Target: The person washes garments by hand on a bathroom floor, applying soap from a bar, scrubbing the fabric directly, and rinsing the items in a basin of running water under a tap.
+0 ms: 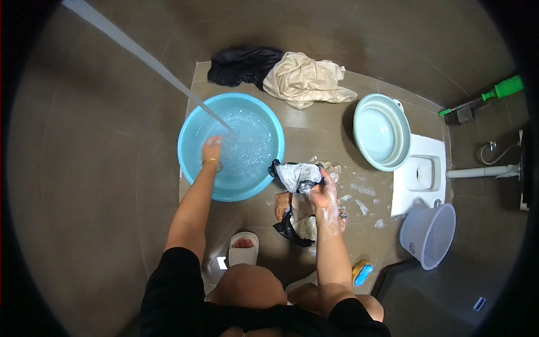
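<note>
My left hand (212, 147) reaches into the light-blue plastic basin (276, 172), at the water (248, 156). It is blurred, and its fingertips are hard to make out. A yellow bangle (212, 160) circles that wrist. A stream of water (160, 69) falls into the basin from the upper left. To the right of the basin, my right hand (323, 191) grips a wet black-and-white cloth (297, 175), with suds on the palm and forearm. Below it, more black, white and brown wet cloth (303, 227) lies on the tiled floor, partly hidden by my forearm.
Black fabric (244, 65) and cream fabric (307, 80) lie along the wall. A pale-green basin (381, 130) rests by the squat toilet (438, 160), near a translucent bucket (436, 236). A blue-topped scrub brush (362, 274) sits near my leg. A green-ended brush (501, 89) hangs at the wall.
</note>
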The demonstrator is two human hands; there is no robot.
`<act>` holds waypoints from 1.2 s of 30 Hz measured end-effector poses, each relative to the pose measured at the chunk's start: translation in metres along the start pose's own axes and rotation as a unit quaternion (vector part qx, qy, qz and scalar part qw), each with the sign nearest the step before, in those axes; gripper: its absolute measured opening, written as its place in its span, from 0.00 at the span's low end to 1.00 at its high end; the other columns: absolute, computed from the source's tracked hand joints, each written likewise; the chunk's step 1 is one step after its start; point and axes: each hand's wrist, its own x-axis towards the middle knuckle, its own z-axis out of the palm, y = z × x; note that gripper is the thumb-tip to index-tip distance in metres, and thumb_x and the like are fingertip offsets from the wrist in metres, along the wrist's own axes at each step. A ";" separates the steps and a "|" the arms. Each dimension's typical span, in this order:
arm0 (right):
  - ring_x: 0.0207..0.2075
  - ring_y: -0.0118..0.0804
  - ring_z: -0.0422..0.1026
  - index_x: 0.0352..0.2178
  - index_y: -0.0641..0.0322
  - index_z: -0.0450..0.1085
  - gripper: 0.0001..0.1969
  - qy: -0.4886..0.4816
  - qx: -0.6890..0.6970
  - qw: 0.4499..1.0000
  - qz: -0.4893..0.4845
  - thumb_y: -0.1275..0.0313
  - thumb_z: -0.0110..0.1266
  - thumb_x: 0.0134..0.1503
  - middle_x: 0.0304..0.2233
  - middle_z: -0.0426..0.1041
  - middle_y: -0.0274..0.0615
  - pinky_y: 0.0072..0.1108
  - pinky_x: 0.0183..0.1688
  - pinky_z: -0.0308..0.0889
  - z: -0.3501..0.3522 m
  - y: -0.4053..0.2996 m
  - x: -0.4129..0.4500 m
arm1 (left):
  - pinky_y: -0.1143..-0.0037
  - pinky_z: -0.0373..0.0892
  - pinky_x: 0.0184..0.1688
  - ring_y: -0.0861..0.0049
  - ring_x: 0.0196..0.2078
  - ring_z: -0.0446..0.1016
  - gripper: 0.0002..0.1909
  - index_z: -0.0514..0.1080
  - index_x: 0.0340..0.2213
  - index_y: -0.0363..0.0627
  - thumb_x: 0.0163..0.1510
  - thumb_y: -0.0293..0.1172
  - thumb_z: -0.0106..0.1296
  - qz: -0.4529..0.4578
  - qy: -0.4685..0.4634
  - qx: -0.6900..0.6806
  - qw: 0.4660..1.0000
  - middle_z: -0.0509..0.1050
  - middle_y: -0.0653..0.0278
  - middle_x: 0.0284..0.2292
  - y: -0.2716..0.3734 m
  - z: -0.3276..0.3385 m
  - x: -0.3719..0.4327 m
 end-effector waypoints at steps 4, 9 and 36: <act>0.38 0.43 0.70 0.32 0.63 0.68 0.08 0.027 -0.014 0.998 0.048 0.74 0.50 0.49 0.34 0.72 0.44 0.35 0.45 0.63 0.000 0.032 0.012 | 0.71 0.66 0.39 0.69 0.33 0.70 0.10 0.68 0.34 0.44 0.52 0.35 0.43 -0.279 -0.246 -0.590 0.717 0.71 0.61 0.31 -0.043 -0.031 0.008; 0.37 0.42 0.70 0.33 0.62 0.67 0.08 0.053 0.004 0.998 -0.028 0.73 0.49 0.50 0.33 0.72 0.42 0.34 0.44 0.64 -0.010 0.009 -0.003 | 0.70 0.64 0.46 0.70 0.45 0.67 0.16 0.64 0.43 0.44 0.53 0.35 0.44 -0.209 -0.530 -0.391 0.722 0.69 0.60 0.41 0.112 0.054 -0.111; 0.22 0.29 0.65 0.37 0.60 0.65 0.15 -0.430 0.185 0.819 0.332 0.62 0.42 0.55 0.20 0.66 0.34 0.24 0.29 0.63 -0.021 -0.036 -0.017 | 0.76 0.60 0.41 0.74 0.28 0.69 0.08 0.74 0.22 0.51 0.36 0.37 0.58 0.451 -0.379 -0.027 0.807 0.72 0.66 0.21 0.179 0.141 -0.285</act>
